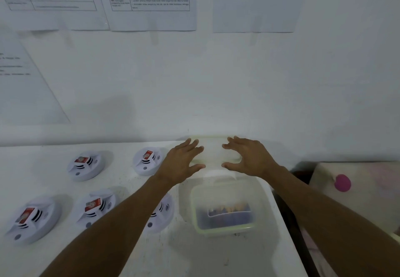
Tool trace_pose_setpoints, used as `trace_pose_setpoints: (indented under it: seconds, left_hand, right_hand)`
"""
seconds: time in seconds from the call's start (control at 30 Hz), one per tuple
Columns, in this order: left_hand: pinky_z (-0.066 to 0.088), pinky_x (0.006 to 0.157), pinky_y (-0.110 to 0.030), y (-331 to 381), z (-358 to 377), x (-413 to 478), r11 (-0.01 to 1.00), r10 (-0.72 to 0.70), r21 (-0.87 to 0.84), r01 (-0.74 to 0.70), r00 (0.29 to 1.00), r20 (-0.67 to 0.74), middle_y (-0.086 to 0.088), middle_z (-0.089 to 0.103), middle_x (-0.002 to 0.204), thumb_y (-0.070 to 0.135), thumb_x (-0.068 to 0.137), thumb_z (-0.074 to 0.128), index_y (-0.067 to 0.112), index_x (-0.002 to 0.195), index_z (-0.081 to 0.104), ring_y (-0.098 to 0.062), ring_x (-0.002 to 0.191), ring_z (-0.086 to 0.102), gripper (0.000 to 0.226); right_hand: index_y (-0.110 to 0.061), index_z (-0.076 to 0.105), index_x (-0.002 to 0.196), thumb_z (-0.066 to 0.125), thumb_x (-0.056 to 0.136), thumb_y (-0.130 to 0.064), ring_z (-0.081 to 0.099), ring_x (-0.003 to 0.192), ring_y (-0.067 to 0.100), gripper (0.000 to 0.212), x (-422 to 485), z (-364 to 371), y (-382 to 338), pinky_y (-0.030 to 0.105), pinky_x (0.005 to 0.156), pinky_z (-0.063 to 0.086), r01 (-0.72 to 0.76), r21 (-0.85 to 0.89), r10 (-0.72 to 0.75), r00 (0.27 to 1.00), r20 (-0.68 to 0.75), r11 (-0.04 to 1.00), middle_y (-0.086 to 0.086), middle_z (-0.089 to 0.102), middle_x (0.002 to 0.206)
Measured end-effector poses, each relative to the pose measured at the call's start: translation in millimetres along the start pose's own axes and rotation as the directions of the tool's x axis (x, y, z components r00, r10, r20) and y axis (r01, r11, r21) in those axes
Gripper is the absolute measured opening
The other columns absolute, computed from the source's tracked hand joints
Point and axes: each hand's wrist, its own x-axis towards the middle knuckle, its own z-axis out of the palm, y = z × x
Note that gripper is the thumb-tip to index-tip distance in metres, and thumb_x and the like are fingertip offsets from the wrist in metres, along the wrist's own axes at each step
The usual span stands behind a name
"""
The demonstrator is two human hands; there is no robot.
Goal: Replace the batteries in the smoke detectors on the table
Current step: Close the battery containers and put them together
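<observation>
**Battery change, preparatory step.** Left hand (184,161) and right hand (249,157), both spread open and gripping nothing, flank a translucent item (213,149) (box or lid, too blurred to say). It sits at the back of the desk (151,255), against the wall; contact cannot be confirmed. Five smoke detectors (91,170) lie to the left, four visibly carrying a red battery (81,159). A clear container (225,230) nearer the front edge holds dark objects, probably cells. Advice: close both hands evenly on opposite sides, lift straight, and keep the forearms clear of the nearest detector.
</observation>
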Motion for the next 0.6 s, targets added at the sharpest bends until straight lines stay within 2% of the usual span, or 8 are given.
trace_pose_setpoints:
  seconds: [0.1, 0.17, 0.23, 0.33, 0.4, 0.5, 0.57, 0.6]
  left_hand:
    - [0.040, 0.106, -0.046, -5, 5, 0, 1.000, 0.019, 0.001, -0.019, 0.999, -0.027, -0.010, 0.049, 0.145, 0.064, 0.085, 0.041, 0.015, 0.133, 0.058, -0.030, 0.139, 0.041, 0.071]
    - [0.035, 0.110, -0.043, -4, 4, -2, 0.999, 0.012, -0.030, -0.013, 1.000, -0.017, -0.008, 0.046, 0.148, 0.070, 0.085, 0.039, 0.016, 0.135, 0.056, -0.028, 0.141, 0.037, 0.076]
    - [0.027, 0.114, -0.038, -4, 0, -2, 0.997, 0.020, -0.070, -0.017, 0.999, 0.036, -0.006, 0.041, 0.152, 0.074, 0.083, 0.033, 0.018, 0.138, 0.053, -0.025, 0.145, 0.030, 0.081]
    - [0.019, 0.115, -0.033, -9, -9, 3, 0.990, 0.051, -0.136, -0.039, 0.995, 0.089, -0.005, 0.040, 0.153, 0.069, 0.084, 0.039, 0.019, 0.137, 0.054, -0.022, 0.145, 0.028, 0.074]
    - [0.031, 0.112, -0.040, -16, -9, 6, 0.994, 0.072, -0.086, -0.072, 0.997, -0.001, -0.007, 0.049, 0.146, 0.052, 0.090, 0.054, 0.021, 0.131, 0.061, -0.026, 0.138, 0.040, 0.052]
    - [0.053, 0.084, -0.040, -14, -5, 7, 0.995, -0.095, -0.059, 0.084, 0.969, -0.229, -0.006, 0.056, 0.125, 0.015, 0.087, 0.068, 0.016, 0.117, 0.069, -0.027, 0.112, 0.054, 0.031]
    - [0.050, 0.078, -0.030, -2, -3, 6, 0.964, -0.206, -0.222, 0.146, 0.939, -0.275, -0.006, 0.055, 0.116, 0.014, 0.090, 0.066, 0.012, 0.114, 0.069, -0.024, 0.101, 0.059, 0.025]
    - [0.050, 0.082, -0.030, 4, -2, 6, 0.932, -0.236, -0.329, 0.150, 0.942, -0.238, -0.005, 0.056, 0.116, 0.022, 0.090, 0.067, 0.013, 0.115, 0.069, -0.023, 0.102, 0.060, 0.027]
  right_hand:
    - [-0.032, 0.056, 0.134, 0.060, 0.079, -0.069, 0.043, 0.137, 0.015, 0.067, 0, -2, 1, 0.040, 0.107, 0.042, 0.035, -0.034, -0.035, 0.999, -0.011, 0.999, -0.004, 0.048, 0.148]
    - [-0.031, 0.060, 0.127, 0.055, 0.075, -0.076, 0.048, 0.125, 0.014, 0.069, 0, -4, 3, 0.043, 0.099, 0.046, 0.056, 0.061, -0.056, 0.998, -0.001, 0.997, -0.006, 0.054, 0.135]
    - [-0.034, 0.061, 0.119, 0.047, 0.076, -0.080, 0.042, 0.119, 0.011, 0.065, 6, -6, 6, 0.045, 0.101, 0.041, 0.042, 0.162, -0.043, 0.999, 0.001, 0.986, -0.009, 0.050, 0.129]
    - [-0.041, 0.055, 0.121, 0.054, 0.087, -0.062, 0.034, 0.134, 0.013, 0.040, 18, -11, 5, 0.037, 0.108, 0.028, -0.057, 0.264, 0.021, 0.990, 0.140, 0.963, -0.010, 0.040, 0.146]
    - [-0.040, 0.057, 0.124, 0.061, 0.090, -0.049, 0.048, 0.123, 0.009, 0.035, 16, -10, 7, 0.023, 0.098, 0.034, -0.075, 0.372, 0.022, 0.989, 0.145, 0.925, -0.010, 0.050, 0.135]
    - [-0.041, 0.063, 0.120, 0.061, 0.092, -0.043, 0.061, 0.085, 0.008, 0.028, 2, -8, 11, 0.020, 0.080, 0.045, -0.081, 0.407, 0.075, 0.997, 0.030, 0.910, -0.006, 0.062, 0.102]
    - [-0.036, 0.063, 0.124, 0.063, 0.091, -0.041, 0.059, 0.076, 0.009, 0.033, -8, -3, 13, 0.021, 0.076, 0.046, -0.095, 0.411, 0.091, 0.995, 0.028, 0.907, -0.004, 0.061, 0.086]
    - [-0.034, 0.063, 0.125, 0.066, 0.089, -0.042, 0.058, 0.075, 0.009, 0.038, -12, -1, 11, 0.022, 0.075, 0.046, -0.105, 0.419, 0.101, 0.994, 0.031, 0.902, -0.004, 0.060, 0.083]
